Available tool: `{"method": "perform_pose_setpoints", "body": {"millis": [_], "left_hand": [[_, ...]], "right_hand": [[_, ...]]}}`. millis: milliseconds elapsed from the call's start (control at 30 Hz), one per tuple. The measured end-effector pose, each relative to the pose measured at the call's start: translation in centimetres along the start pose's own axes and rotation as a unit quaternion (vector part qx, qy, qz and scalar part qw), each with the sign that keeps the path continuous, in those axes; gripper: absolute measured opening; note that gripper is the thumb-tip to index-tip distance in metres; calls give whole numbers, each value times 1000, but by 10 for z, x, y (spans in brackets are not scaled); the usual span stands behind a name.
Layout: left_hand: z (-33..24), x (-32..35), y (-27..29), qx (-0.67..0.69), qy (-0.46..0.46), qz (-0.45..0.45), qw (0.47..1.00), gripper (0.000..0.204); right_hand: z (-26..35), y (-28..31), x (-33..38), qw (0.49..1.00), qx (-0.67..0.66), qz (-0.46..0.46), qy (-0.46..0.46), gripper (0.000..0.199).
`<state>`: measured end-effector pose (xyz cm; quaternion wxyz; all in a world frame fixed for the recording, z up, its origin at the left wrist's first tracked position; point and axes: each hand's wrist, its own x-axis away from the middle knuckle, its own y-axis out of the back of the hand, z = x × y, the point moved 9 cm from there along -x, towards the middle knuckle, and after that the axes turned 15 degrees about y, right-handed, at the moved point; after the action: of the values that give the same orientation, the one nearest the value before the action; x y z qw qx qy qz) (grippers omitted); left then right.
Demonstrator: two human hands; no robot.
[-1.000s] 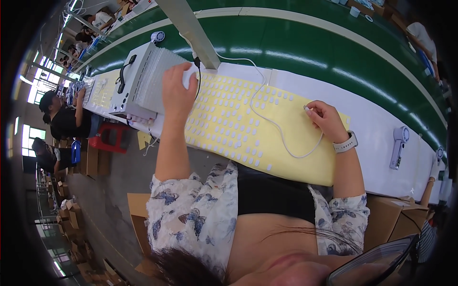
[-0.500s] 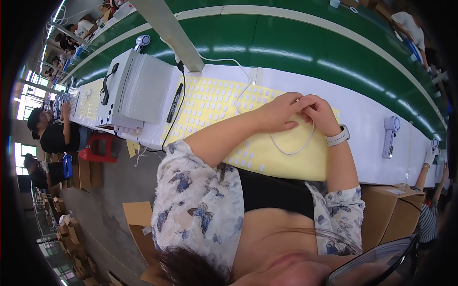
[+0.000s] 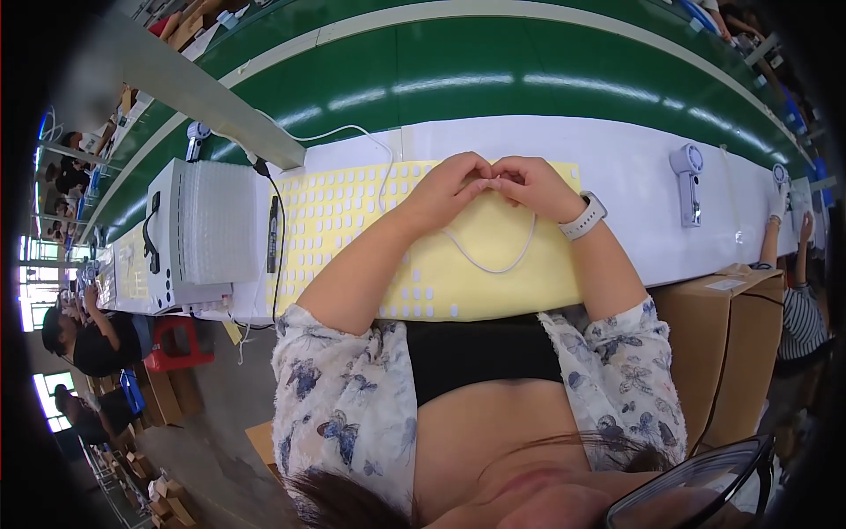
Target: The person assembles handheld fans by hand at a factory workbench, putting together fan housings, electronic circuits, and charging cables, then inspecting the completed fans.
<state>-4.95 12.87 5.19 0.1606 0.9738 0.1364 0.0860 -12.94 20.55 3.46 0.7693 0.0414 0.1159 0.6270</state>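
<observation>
My left hand [image 3: 454, 189] and my right hand [image 3: 538, 189] meet at the fingertips above a yellow sheet [image 3: 529, 286]. The fingers of both are curled and pressed together. From the table a thin white cable [image 3: 493, 271] passes behind my left wrist, loops over the sheet and runs up to the fingers of my right hand. The cable's end is hidden there. Whatever is pinched between the fingertips, if anything, is too small to make out. Rows of small white oval stickers [image 3: 330, 189] cover the sheet's left part; its right part is bare yellow.
Left of the sheet lie a black marker [image 3: 272, 234] and a black cable [image 3: 280, 198]. Farther left stands a white box-shaped device [image 3: 167, 238] beside stacked clear plastic sheets [image 3: 220, 220]. A handheld fan [image 3: 687, 185] lies at right. A metal post [image 3: 211, 97] rises behind; cardboard boxes [image 3: 696, 326] stand at right.
The view has turned, so the table sits straighter. My hands, overlapped before, now touch only at the fingertips, and my left fingers have curled in. The cable loop has moved with them.
</observation>
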Motion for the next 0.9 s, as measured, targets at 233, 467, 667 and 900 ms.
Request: {"method": "perform_pose_setpoints", "body": {"millis": [233, 467, 667, 900], "left_hand": [[2, -2, -1, -38, 17, 10, 999, 13], [3, -2, -2, -32, 10, 1, 999, 13], [5, -3, -3, -69, 21, 10, 997, 20], [5, -3, -3, -69, 23, 11, 997, 19]], "right_hand": [[0, 0, 1, 1000, 3, 14, 4, 13], [2, 1, 0, 999, 24, 23, 16, 14], [2, 2, 0, 1000, 5, 7, 23, 12], [0, 2, 0, 1000, 1, 4, 19, 12]]}}
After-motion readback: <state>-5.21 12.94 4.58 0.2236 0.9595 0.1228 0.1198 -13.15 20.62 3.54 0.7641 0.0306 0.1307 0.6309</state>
